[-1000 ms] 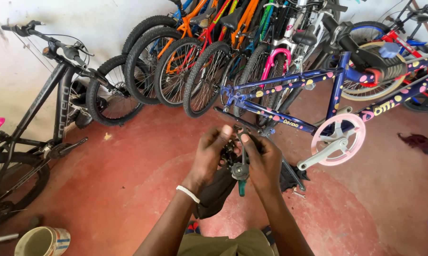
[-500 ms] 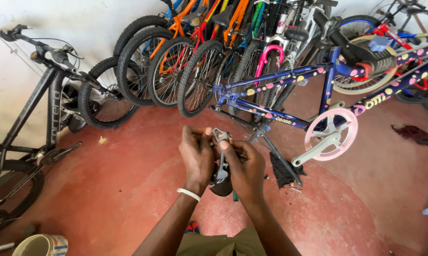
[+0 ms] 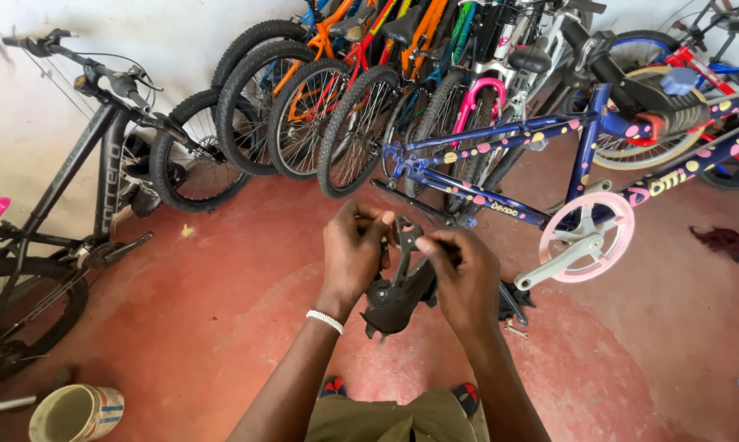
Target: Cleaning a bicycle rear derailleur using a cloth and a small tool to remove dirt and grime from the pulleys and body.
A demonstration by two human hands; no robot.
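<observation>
Two hands hold one black bicycle part [image 3: 398,295], seemingly a rear derailleur, at frame centre. Left hand [image 3: 353,250] grasps its upper end; right hand [image 3: 465,278] clamps the body at 3 o'clock. Since a second ago the part has swung lower and more upright, suggesting inspection continues. The blue spotted bicycle [image 3: 549,164] lies at 1 o'clock, a tin can [image 3: 76,412] at 8 o'clock.

ahead: blue spotted bicycle [image 3: 500,176], parked wheels [image 3: 304,115] block | left: red floor [image 3: 197,303] open
</observation>
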